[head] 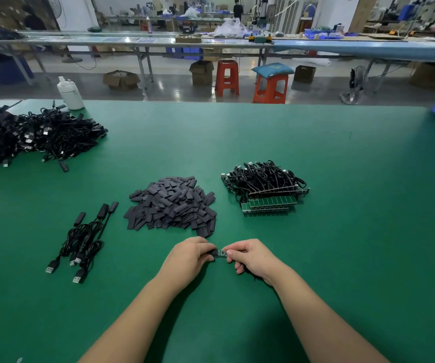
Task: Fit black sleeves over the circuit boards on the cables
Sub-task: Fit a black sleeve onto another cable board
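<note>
Now, from the left: the left hand (189, 254) pinches a black sleeve (212, 252), soft and flattened, its mouth at the small green circuit board (221, 253) gripped by the right hand (250, 256) just above the felt-like green tabletop (342, 231). Best to squeeze the sleeve's edges so the mouth rounds open, keep the rigid board level, then slide it straight in.

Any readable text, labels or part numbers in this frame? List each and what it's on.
None legible.
Small green circuit board pinched between the left hand and right hand: markings too small to read.
Stacked green circuit boards by the black cable bundle: print too small.
White plastic bottle at the green table's far edge: no label visible.
Papers on the far workbench: blurred.
</note>
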{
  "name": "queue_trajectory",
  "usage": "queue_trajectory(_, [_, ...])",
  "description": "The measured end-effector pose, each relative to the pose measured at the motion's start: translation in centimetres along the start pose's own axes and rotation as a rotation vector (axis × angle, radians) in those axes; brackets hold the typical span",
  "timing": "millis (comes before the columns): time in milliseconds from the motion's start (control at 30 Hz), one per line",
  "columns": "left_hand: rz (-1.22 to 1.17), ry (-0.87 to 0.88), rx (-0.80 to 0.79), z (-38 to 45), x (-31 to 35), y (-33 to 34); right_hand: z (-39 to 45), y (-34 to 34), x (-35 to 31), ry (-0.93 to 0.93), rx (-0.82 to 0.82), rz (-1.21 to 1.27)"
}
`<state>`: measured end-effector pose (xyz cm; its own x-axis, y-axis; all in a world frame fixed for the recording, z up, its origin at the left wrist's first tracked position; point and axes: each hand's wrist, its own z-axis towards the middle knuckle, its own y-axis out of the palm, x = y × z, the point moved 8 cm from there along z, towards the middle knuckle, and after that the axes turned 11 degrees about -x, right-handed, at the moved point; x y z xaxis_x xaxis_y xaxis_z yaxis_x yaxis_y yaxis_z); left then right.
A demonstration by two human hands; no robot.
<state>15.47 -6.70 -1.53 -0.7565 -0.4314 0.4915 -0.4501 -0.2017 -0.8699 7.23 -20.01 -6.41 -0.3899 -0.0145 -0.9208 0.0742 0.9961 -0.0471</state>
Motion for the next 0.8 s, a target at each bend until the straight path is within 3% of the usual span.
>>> queue_trajectory(300, [-0.006, -0.031, -0.036, 0.6, 0.5, 0.4, 0.1, 0.0, 0.2, 0.006, -0.009, 0.004])
queue_trajectory(567, [0.131, -0.022, -0.068, 0.9, 1.6, 0.3, 0.2, -0.1, 0.3, -0.003, -0.001, 0.021])
queue_trajectory(800, [0.052, -0.042, -0.078, 1.2, 2.1, 0.9, 0.2, -0.1, 0.3, -0.022, 0.001, 0.031])
